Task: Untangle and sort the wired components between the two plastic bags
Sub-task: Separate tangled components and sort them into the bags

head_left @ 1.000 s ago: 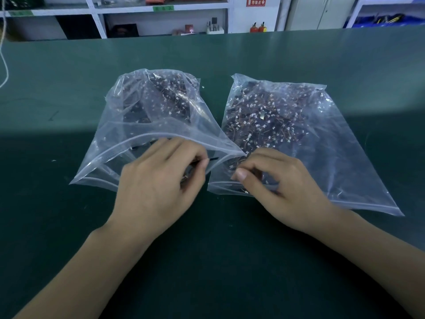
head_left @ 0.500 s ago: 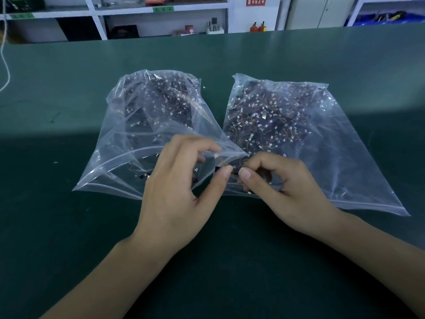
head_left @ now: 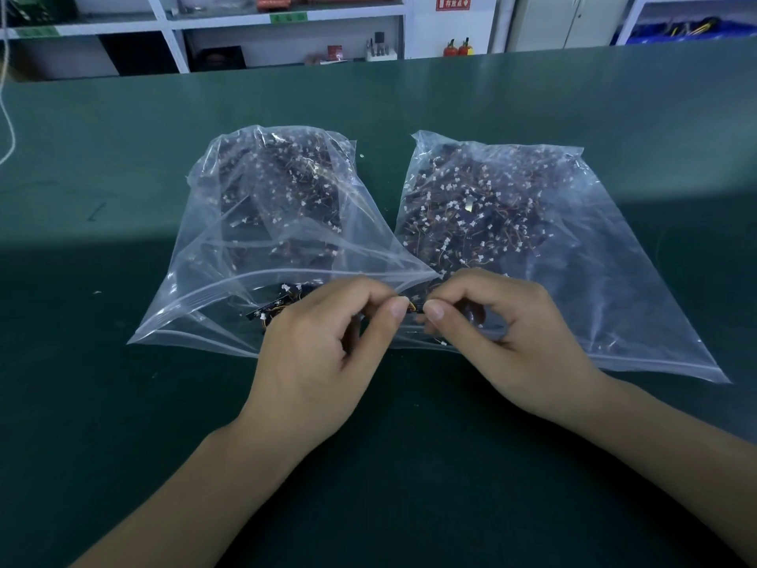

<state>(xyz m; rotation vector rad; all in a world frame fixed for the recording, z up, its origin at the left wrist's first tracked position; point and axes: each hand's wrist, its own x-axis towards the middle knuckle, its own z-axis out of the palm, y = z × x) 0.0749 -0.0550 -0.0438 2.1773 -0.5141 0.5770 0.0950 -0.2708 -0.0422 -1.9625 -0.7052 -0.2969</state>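
Two clear zip bags lie side by side on the green table, both stuffed with small dark wired components with white connectors. The left bag (head_left: 229, 256) has its mouth open toward me, with a few loose components (head_left: 272, 307) near the opening. The right bag (head_left: 581, 256) lies flatter. My left hand (head_left: 323, 354) and my right hand (head_left: 508, 342) meet between the bag mouths. Each pinches one end of a small wired component (head_left: 411, 307) between thumb and forefinger; most of it is hidden by the fingertips.
The green table (head_left: 123, 403) stretches wide around the bags. A white cord (head_left: 8, 129) hangs at the far left edge. White shelving (head_left: 172, 34) with boxes and small items stands behind the table's far edge.
My left hand has come out of the left bag's mouth and moved right to meet my right hand. Both thumbs and forefingers now pinch the same small wired component between the bags.
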